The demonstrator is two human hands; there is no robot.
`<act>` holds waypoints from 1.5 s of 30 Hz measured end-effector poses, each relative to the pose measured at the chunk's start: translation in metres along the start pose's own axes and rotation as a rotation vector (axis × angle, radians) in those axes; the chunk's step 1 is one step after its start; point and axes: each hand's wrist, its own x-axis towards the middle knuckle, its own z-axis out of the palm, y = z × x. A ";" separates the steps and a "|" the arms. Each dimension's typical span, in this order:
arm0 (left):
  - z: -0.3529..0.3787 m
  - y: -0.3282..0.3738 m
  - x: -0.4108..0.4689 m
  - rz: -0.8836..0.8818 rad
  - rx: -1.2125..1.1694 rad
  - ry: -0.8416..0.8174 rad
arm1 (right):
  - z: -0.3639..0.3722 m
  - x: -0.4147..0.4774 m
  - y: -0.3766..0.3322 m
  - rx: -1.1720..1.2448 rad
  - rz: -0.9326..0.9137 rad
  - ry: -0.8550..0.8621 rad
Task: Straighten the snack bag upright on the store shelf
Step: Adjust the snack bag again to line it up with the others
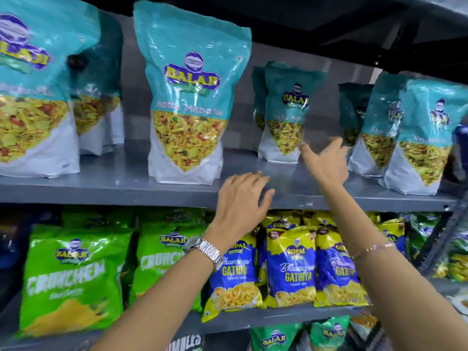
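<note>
Green Crunchem bags are stood at the left of the lower tier; blue-and-yellow Gopal Gathiya packs are ranged just beside them to the right, overlapping one another; more green Balaji packets are seen on the tier below, partly cut off; a dark shelf underside is seen overhead.

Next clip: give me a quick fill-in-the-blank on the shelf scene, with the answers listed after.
1. The right hand reaches toward a teal bag set far ____ on the upper shelf.
2. The left hand wears a ____ at the wrist.
3. Neither hand is ____ a bag.
4. The blue and yellow bags read ____.

Answers: back; watch; holding; Gathiya
</note>
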 end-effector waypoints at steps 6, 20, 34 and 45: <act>0.023 0.005 0.011 -0.130 0.146 -0.044 | 0.016 0.049 0.025 -0.039 -0.084 -0.098; 0.025 0.006 0.001 -0.203 0.266 -0.057 | 0.109 0.113 -0.017 0.178 0.055 -0.129; 0.033 0.003 0.000 -0.172 0.328 0.023 | 0.143 0.121 -0.010 0.135 0.090 -0.069; 0.032 0.004 0.000 -0.170 0.324 0.044 | 0.141 0.119 -0.007 0.120 0.047 -0.045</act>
